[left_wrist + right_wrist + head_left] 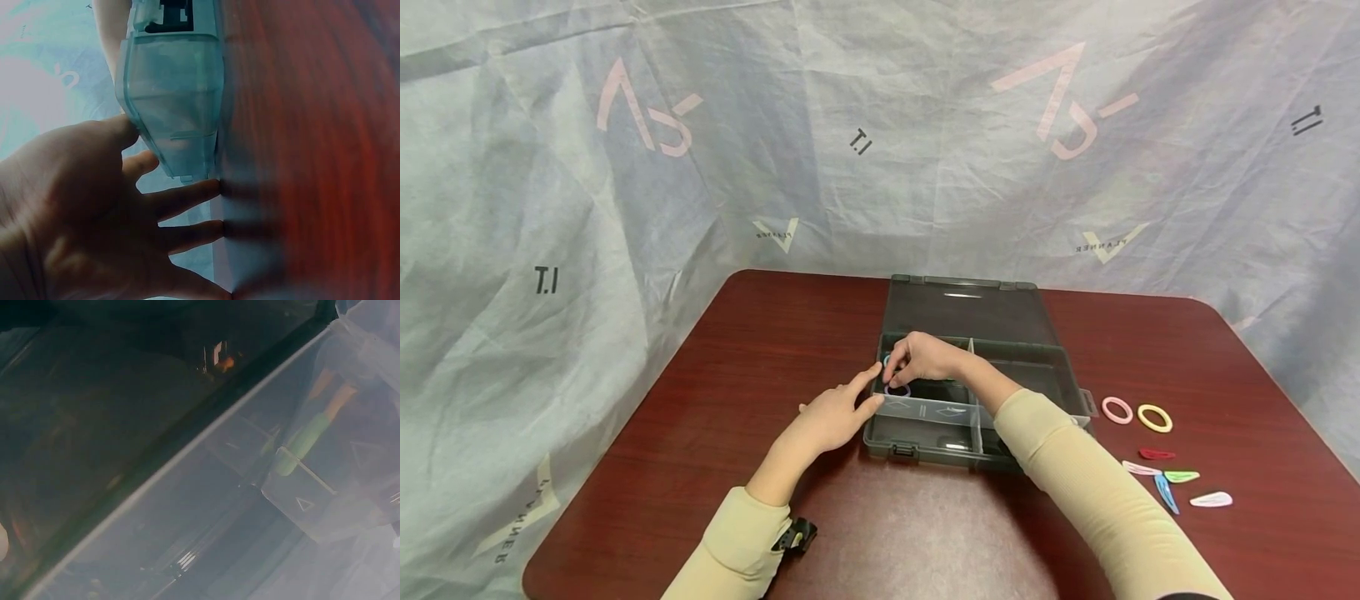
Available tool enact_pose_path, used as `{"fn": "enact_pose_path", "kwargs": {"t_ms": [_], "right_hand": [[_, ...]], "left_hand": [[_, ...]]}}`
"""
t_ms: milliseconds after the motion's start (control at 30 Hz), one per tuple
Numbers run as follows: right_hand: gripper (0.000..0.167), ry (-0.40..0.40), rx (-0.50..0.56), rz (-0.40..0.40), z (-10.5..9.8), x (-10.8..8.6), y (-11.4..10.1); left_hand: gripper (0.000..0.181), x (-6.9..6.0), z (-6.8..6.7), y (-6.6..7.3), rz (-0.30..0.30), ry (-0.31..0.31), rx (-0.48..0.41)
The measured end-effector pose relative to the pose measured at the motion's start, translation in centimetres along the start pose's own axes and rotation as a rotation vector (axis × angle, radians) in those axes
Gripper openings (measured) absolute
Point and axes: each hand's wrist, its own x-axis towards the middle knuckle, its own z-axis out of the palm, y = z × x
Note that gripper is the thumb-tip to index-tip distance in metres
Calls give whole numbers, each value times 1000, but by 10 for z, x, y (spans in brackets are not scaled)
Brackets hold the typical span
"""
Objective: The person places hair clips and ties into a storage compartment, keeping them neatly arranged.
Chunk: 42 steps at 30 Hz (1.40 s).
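Observation:
A grey see-through compartment box [917, 454] lies on the table with its lid [962, 308] folded back. My right hand [925, 357] reaches into its back left compartment, thumb and fingers bent together at a purple hair tie [898, 392]. Beside those fingers, a blue hair tie [886, 361] partly shows. My left hand [833, 417] is at the box's left side, thumb and index finger at its edge. In the left wrist view, that hand [81, 206] has its fingers spread, some tips down on the table. The right wrist view catches mostly clear dividers [206, 469] and a blurred green item [303, 447].
Right of the box lie a pink hair tie [1117, 410] and a yellow one [1154, 418]. Nearer are several snap hair clips: red [1157, 454], pink [1141, 468], green [1182, 477], blue [1166, 493] and white [1212, 499]. A printed cloth [880, 125] hangs behind the table.

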Motion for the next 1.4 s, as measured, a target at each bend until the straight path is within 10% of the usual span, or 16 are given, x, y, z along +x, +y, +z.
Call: {"fn": "enact_pose_path", "kwargs": {"t_ms": [733, 1400], "right_hand": [[13, 78, 5, -44, -52, -37, -15], [14, 323, -96, 154, -126, -161, 32]], "left_hand": [[60, 1, 2, -1, 12, 21, 3], [61, -2, 1, -1, 21, 21, -6]]}}
